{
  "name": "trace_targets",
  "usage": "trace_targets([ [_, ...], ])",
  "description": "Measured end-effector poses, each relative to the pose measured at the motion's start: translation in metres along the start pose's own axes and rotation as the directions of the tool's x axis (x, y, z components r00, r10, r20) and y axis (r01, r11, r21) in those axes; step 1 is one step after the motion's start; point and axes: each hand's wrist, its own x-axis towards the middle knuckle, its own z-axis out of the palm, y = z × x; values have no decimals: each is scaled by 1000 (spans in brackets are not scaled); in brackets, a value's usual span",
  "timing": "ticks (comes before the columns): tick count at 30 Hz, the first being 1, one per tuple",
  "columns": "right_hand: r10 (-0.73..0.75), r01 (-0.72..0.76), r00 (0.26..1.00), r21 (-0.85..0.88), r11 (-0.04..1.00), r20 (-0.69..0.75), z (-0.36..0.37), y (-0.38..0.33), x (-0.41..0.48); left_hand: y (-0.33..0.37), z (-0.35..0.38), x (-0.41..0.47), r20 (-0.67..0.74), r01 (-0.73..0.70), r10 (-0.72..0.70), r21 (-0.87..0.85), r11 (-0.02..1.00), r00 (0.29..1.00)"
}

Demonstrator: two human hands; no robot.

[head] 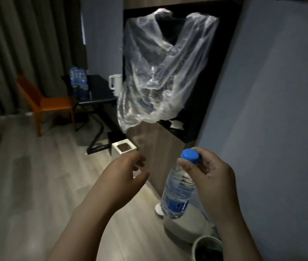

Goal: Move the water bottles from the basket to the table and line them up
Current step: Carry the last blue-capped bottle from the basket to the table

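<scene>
My right hand (210, 172) pinches the neck of a clear water bottle (177, 194) just under its blue cap, and the bottle hangs tilted above the floor. My left hand (128, 171) is held out to the left of the bottle with relaxed fingers and holds nothing. Far across the room, several water bottles (78, 80) with blue labels stand together at the left end of a dark table (100, 95). No basket shows clearly in the view.
An orange chair (44, 102) stands left of the table. A white kettle (115, 84) sits on the table's right side. Clear plastic sheeting (160, 72) hangs over a dark cabinet niche. A white bin (124, 148), a round pot (208, 247) and a grey wall (281, 110) are nearby.
</scene>
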Motion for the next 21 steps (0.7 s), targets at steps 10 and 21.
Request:
trace_targets([
  [10, -93, 55, 971, 175, 983, 221, 143, 18, 96, -101, -55, 56, -135, 228, -215, 87, 970, 967],
  [21, -209, 128, 918, 248, 960, 337, 262, 33, 236, -174, -110, 169, -267, 361, -315, 146, 921, 911],
])
